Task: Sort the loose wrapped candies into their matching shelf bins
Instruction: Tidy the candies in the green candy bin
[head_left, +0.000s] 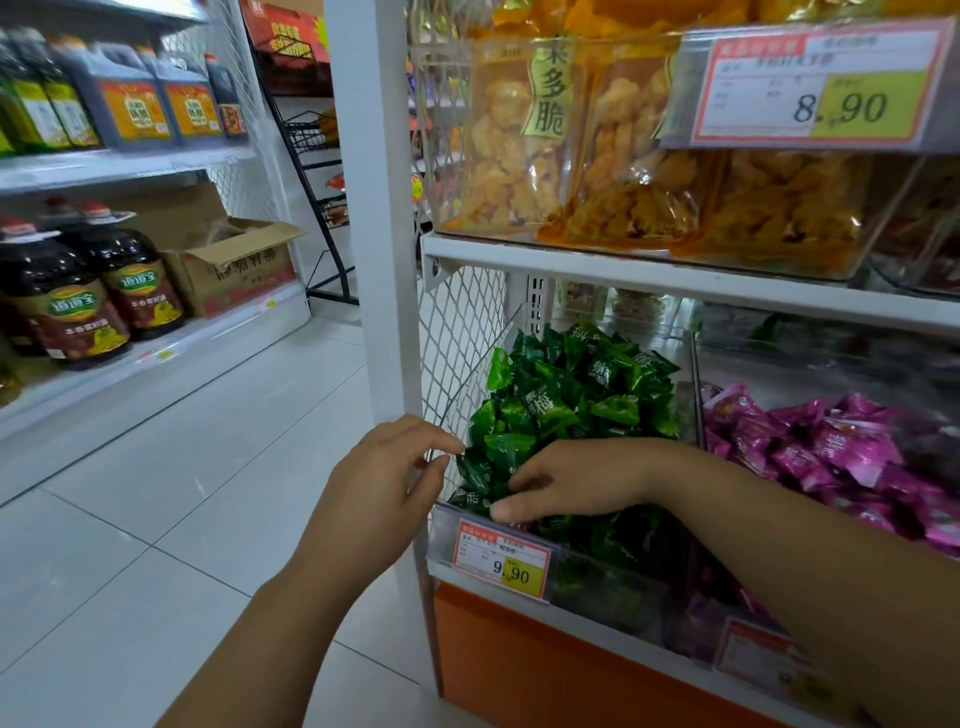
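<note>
Left hand (382, 486): hovers just outside the shelf's white upright (379, 260). Fingers (448, 441) are narrow and loosely curled, with nothing visible between them. The tips are close to the clear side wall of the green bin, and I cannot tell if they touch it.
Right hand (571, 480): reaches across my body onto the front of the green heap. Fingers (522, 480) bend down among the wrappers and the thumb lies at the bin's front lip. Whether they pinch a piece is hidden, so I cannot tell.
Green wrapped candies (566, 395): piled high in the leftmost bin of the lower shelf, behind the 9.90 price tag (501, 564).
Purple wrapped candies (841, 447): in the next bin to the right, kept apart by a clear divider (695, 384).
Why this hold, as I judge it: the right hand works the front edge, where the pile slopes and pieces could slide over the lip. The left waits at the open corner to catch or steady them.
Step in hand, likely: settling green pieces into their own bin, or picking out a stray.
Risk: the heaped wrappers look slick and could spill onto the tiled floor (182, 493).
Above: bagged fried snacks (519, 145) on the upper shelf, not part of this job.
</note>
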